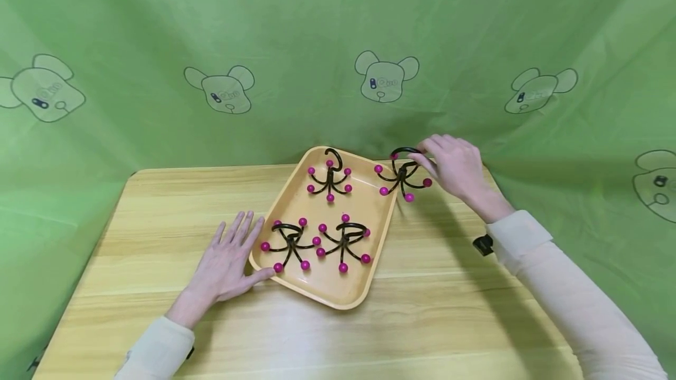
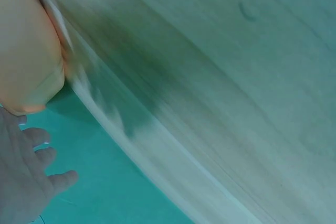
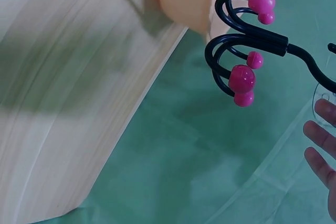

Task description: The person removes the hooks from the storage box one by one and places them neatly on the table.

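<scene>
A peach tray (image 1: 317,210) lies slanted on the table and holds three black multi-arm hanger hooks with magenta balls on their tips: one hook (image 1: 330,177) at the far end, another (image 1: 291,242) at near left, a third (image 1: 344,242) at near right. My right hand (image 1: 455,163) pinches the curved top of a fourth such hook (image 1: 402,173), raised over the tray's far right edge. In the right wrist view its balled arms (image 3: 242,78) hang beside the tray. My left hand (image 1: 224,265), fingers straight and spread, rests against the tray's left side, thumb at its near left corner.
The light wood table (image 1: 438,309) ends at a green cloth backdrop (image 1: 306,46) printed with bear-head outlines. The table's far edge runs just behind the tray. Bare wood shows on both sides of the tray and in front of it.
</scene>
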A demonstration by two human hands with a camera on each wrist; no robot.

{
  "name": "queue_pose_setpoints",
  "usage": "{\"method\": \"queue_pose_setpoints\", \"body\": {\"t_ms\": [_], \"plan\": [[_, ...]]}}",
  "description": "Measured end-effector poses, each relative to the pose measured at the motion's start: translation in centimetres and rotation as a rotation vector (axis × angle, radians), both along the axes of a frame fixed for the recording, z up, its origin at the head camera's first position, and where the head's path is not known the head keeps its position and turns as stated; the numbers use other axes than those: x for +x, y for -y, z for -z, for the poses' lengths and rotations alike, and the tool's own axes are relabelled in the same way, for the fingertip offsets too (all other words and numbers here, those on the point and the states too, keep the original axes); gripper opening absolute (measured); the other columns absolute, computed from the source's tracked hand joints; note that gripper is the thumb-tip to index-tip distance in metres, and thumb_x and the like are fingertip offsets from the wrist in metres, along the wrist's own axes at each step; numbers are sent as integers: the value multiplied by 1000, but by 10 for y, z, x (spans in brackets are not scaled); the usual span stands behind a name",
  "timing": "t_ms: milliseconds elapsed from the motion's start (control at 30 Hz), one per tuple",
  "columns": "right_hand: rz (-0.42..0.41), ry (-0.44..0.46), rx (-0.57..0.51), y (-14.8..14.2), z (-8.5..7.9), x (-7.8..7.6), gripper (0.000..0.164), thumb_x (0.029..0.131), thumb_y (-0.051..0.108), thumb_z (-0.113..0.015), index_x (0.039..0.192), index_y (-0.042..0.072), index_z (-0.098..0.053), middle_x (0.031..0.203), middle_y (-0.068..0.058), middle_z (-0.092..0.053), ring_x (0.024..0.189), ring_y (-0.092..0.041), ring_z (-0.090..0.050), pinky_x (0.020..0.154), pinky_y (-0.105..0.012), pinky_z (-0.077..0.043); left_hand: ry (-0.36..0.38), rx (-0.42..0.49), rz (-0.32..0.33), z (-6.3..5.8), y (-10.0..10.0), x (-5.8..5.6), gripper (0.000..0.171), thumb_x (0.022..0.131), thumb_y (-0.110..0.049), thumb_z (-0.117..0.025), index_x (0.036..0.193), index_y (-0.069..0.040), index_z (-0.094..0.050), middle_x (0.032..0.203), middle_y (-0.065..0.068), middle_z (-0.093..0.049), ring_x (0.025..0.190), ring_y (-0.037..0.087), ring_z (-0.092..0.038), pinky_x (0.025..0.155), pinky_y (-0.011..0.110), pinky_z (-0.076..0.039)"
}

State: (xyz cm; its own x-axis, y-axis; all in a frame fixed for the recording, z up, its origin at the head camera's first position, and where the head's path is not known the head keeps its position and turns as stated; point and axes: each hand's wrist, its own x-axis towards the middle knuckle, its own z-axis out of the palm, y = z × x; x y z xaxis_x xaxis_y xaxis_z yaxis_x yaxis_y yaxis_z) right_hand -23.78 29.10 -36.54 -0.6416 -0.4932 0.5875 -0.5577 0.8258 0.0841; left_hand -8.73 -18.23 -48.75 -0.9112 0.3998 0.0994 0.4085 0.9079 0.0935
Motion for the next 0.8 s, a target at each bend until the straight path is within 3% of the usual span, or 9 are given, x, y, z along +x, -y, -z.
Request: {"method": "queue_pose_setpoints", "body": {"t_ms": [433, 500, 600, 700, 800], "plan": [[7, -3, 21, -38, 4, -2, 79, 105, 71, -26, 100, 6, -72, 84, -14, -76, 63, -29, -64, 50, -39, -50, 10, -11, 5, 0, 1, -1, 110, 91, -80, -54, 169, -11, -21, 174, 20, -25, 163, 39, -24, 131, 65, -27], [4, -5, 23, -43, 5, -2, 74, 106, 68, -32, 100, 6, -72, 84, -14, -76, 63, -29, -65, 50, -39, -50, 8, -11, 4, -1, 1, -1, 109, 91, -80, -54, 169, -12, -21, 174, 20, -25, 163, 39, -25, 131, 65, -27], [20, 18, 29, -49, 7, -3, 53, 106, 55, -54, 101, 6, -72, 87, -14, -77, 66, -29, -66, 52, -41, -51, -2, -18, 4, -1, 1, -2, 110, 90, -81, -54, 169, -12, -22, 174, 20, -27, 163, 39, -27, 131, 64, -28], [51, 68, 45, -54, 10, -3, 32, 98, 38, -71, 103, 6, -72, 91, -15, -78, 70, -31, -69, 56, -43, -54, 0, -24, 3, -1, 1, -2, 110, 91, -82, -52, 169, -11, -21, 174, 20, -26, 163, 38, -26, 131, 64, -27], [71, 125, 60, -58, 15, -4, 26, 94, 30, -77, 104, 6, -72, 95, -16, -78, 74, -33, -70, 61, -46, -57, 8, -23, 1, 0, 1, -2, 110, 91, -82, -51, 169, -11, -21, 174, 20, -26, 163, 38, -25, 131, 64, -26]]}}
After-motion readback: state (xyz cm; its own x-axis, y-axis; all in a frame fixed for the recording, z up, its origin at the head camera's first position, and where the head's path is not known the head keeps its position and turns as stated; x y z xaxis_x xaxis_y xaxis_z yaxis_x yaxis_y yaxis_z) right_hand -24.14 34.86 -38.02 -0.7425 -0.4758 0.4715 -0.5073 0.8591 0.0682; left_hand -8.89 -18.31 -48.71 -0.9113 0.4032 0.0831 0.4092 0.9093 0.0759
